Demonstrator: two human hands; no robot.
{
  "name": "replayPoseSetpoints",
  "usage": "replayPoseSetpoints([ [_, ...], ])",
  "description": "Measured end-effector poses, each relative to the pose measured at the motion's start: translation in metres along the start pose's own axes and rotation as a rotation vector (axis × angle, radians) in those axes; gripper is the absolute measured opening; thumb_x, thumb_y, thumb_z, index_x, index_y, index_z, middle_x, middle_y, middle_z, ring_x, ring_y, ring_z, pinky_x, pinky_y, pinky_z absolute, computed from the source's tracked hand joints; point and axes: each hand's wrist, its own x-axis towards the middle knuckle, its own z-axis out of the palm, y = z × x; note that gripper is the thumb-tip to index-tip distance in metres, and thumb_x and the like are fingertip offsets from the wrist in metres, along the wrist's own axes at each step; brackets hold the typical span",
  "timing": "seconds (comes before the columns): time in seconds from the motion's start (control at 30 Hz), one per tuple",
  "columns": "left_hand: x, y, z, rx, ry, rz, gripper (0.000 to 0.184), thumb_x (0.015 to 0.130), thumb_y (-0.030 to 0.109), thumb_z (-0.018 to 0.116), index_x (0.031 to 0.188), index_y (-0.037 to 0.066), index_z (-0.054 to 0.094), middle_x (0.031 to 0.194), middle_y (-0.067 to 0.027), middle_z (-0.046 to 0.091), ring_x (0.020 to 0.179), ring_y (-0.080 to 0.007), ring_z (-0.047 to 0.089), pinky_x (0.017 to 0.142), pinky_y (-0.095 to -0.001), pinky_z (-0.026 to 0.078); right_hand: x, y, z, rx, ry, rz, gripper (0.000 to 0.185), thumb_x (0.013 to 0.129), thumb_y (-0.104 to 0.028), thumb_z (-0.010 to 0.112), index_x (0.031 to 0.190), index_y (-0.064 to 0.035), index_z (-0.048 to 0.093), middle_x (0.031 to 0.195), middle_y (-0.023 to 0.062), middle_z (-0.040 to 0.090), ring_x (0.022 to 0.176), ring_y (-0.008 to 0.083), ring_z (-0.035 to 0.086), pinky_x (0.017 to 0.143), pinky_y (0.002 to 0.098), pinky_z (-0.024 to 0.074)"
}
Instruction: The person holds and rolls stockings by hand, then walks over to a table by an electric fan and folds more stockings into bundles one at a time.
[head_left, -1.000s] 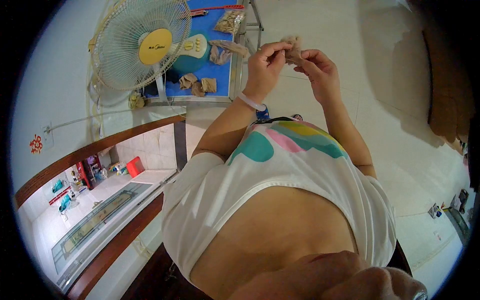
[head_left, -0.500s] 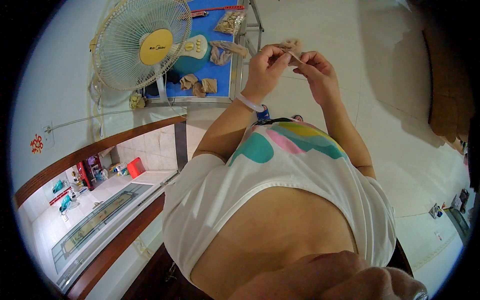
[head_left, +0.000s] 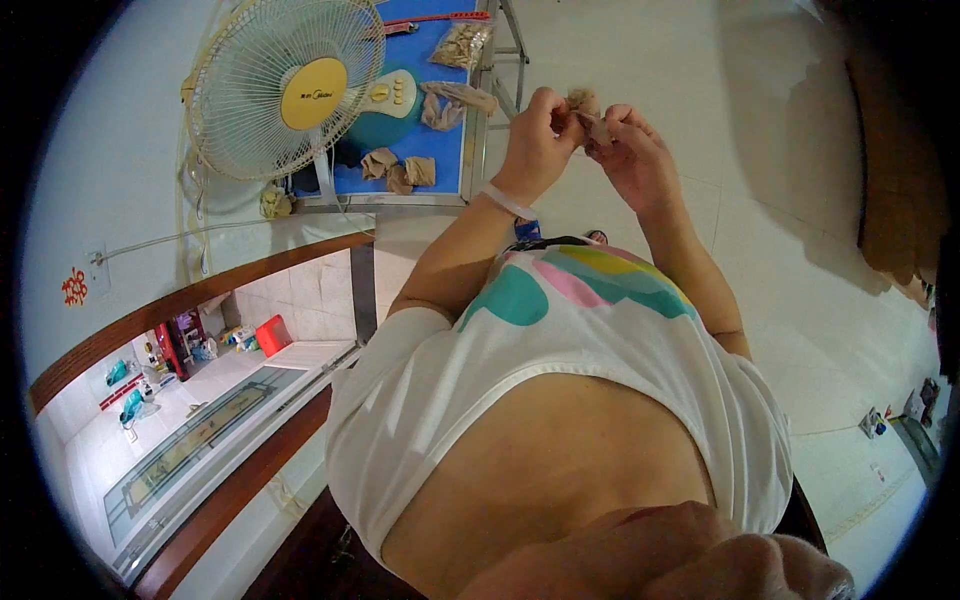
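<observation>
Out in front of my body, both hands pinch a small piece of thin beige fabric (head_left: 596,131) that looks like a nylon sock. My left hand (head_left: 545,140), with a pale bracelet on its wrist, has its thumb and fingers closed on the left side of the fabric. My right hand (head_left: 642,162) grips the other side with bent fingers. A bunched, fuzzy-looking end sticks up between and beyond the fingertips. The exact grip of the fingertips is partly hidden.
Left of my hands stands a blue-topped table (head_left: 447,165) with a yellow-centred fan (head_left: 313,94), folded beige cloth bundles (head_left: 420,171), a limp beige stocking-like piece (head_left: 445,108) and a filled clear bag (head_left: 461,46). Brown padded furniture (head_left: 900,170) is at the right.
The narrow strip stretched between my hands is now a wider, bunched piece. My right hand has turned slightly, and my left fingers have shifted a little to the right.
</observation>
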Motion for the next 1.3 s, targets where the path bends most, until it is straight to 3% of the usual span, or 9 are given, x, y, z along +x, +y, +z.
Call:
replayPoseSetpoints([
  [0.2,0.003,0.011,0.004,-0.846,0.140,-0.426,0.014,0.079,0.004,0.050,0.093,0.000,0.050,0.080,-0.0054,0.057,0.065,-0.0162,0.057,0.056,-0.0303,0.048,0.002,-0.004,0.017,-0.654,0.248,-0.021,0.009,0.078,-0.009,0.057,0.085,-0.0062,0.055,0.074,0.0002,0.056,0.064,0.0084,0.047,0.060,0.0210,0.0387],
  [0.33,-0.003,-0.005,-0.004,-1.373,-0.137,-0.641,0.020,0.081,0.016,0.052,0.098,0.004,0.054,0.088,-0.0045,0.058,0.074,-0.0135,0.057,0.065,-0.0279,0.048,0.010,-0.003,0.000,-0.507,0.200,-0.060,0.008,0.079,-0.013,0.058,0.083,-0.0062,0.056,0.072,0.0000,0.056,0.064,0.0081,0.050,0.057,0.0193,0.0381],
  [0.63,-0.013,-0.002,-0.018,-1.252,-0.567,-0.508,0.027,0.083,0.019,0.050,0.101,0.000,0.054,0.087,-0.0041,0.057,0.073,-0.0129,0.054,0.064,-0.0261,0.045,0.014,-0.004,-0.008,-0.099,0.036,-0.036,0.011,0.083,-0.013,0.052,0.089,-0.0044,0.056,0.080,0.0031,0.057,0.069,0.0124,0.054,0.061,0.0247,0.0437],
  [0.73,-0.006,-0.005,-0.010,-1.454,-0.370,-0.413,0.040,0.077,0.031,0.063,0.105,0.003,0.054,0.101,-0.0065,0.057,0.089,-0.0153,0.055,0.070,-0.0272,0.047,0.011,-0.004,0.000,-0.144,0.068,0.030,0.016,0.084,-0.017,0.051,0.093,-0.0034,0.054,0.083,0.0046,0.057,0.072,0.0138,0.055,0.063,0.0267,0.0445],
  [0.83,-0.002,-0.007,-0.008,-1.687,-0.362,-0.505,0.029,0.081,0.022,0.057,0.104,0.004,0.054,0.104,-0.0073,0.057,0.090,-0.0156,0.055,0.068,-0.0236,0.046,0.009,0.000,0.003,-0.101,0.073,0.150,0.020,0.085,-0.018,0.048,0.098,-0.0027,0.052,0.086,0.0055,0.057,0.076,0.0153,0.055,0.066,0.0282,0.0451],
  [0.93,0.002,0.017,-0.011,-1.671,0.004,-0.762,0.015,0.084,0.012,0.051,0.096,0.005,0.057,0.089,-0.0035,0.058,0.074,-0.0106,0.052,0.057,-0.0204,0.041,0.007,0.009,-0.003,-0.017,0.030,0.200,0.024,0.086,-0.020,0.046,0.102,-0.0022,0.050,0.090,0.0065,0.057,0.079,0.0163,0.056,0.069,0.0288,0.0453],
  [1.03,-0.001,0.001,-0.015,-1.616,-0.020,-0.683,0.017,0.082,0.013,0.052,0.096,0.006,0.058,0.090,-0.0029,0.059,0.075,-0.0103,0.053,0.058,-0.0205,0.042,0.009,0.017,-0.004,-0.225,0.130,0.139,0.027,0.087,-0.023,0.046,0.104,-0.0023,0.051,0.093,0.0068,0.057,0.082,0.0161,0.056,0.071,0.0286,0.0454],
  [1.17,-0.013,-0.003,-0.023,-0.655,0.049,-0.494,0.023,0.083,0.016,0.052,0.103,0.006,0.057,0.086,0.0006,0.059,0.072,-0.0067,0.055,0.057,-0.0199,0.042,0.003,0.020,0.021,-0.632,0.313,0.012,0.028,0.085,-0.023,0.050,0.103,-0.0027,0.052,0.093,0.0053,0.057,0.082,0.0138,0.055,0.071,0.0277,0.0453],
  [1.3,-0.030,-0.028,-0.009,-0.448,0.152,-0.307,0.021,0.081,0.017,0.054,0.098,0.005,0.059,0.081,-0.0006,0.057,0.070,-0.0070,0.053,0.054,-0.0201,0.041,0.012,0.034,0.003,-0.746,0.301,0.031,0.022,0.083,-0.017,0.055,0.098,-0.0016,0.055,0.089,0.0045,0.058,0.079,0.0123,0.055,0.070,0.0257,0.0455],
])
